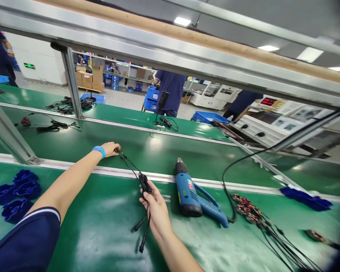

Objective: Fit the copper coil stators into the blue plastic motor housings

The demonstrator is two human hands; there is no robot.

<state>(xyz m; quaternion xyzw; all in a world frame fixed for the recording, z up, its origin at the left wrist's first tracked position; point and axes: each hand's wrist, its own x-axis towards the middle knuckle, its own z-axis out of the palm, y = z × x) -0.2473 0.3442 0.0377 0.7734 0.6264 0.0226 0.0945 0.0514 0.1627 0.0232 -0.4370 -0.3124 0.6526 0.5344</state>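
Over the bench (102, 226), you're apparently positioning the cable (144, 181): left hand (110, 149) pinching its ten-o'clock end, right hand (157, 211) gripping its middle. Next move likely needs both hands together.

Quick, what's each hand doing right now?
Left hand: closed, holding one end of the black cable.
Right hand: closed, holding its bundled part.
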